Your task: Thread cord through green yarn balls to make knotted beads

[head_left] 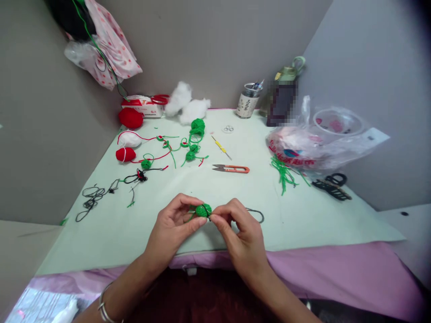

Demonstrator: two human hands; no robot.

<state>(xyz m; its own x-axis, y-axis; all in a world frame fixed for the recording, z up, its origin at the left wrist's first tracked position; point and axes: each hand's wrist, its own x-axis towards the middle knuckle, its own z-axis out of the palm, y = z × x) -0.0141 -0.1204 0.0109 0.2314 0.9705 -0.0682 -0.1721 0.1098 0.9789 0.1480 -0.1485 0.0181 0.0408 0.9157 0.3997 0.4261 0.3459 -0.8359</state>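
Note:
Between both hands, near the front edge of the table, is a small green crocheted ball (203, 210) with a black strand across it. My left hand (175, 220) grips the ball between thumb and fingers, and a green yarn tail shows at its left side. At the ball's right side, my right hand (239, 224) pinches the black yarn with thumb and forefinger. A loop of that black yarn (258, 214) lies on the table beyond the right hand. Orange thread snips (232, 168) and a yellow crochet hook (221, 147) lie farther back.
Red yarn balls (125, 154), small green crocheted pieces (190, 155) and tangled black yarn (94, 197) occupy the left side. White stuffing (188, 105), a pen-filled can (249, 101) and a bottle (286, 74) stand behind. A plastic bag (319, 141), green yarn scraps (283, 172) and a hair claw (332, 187) are right.

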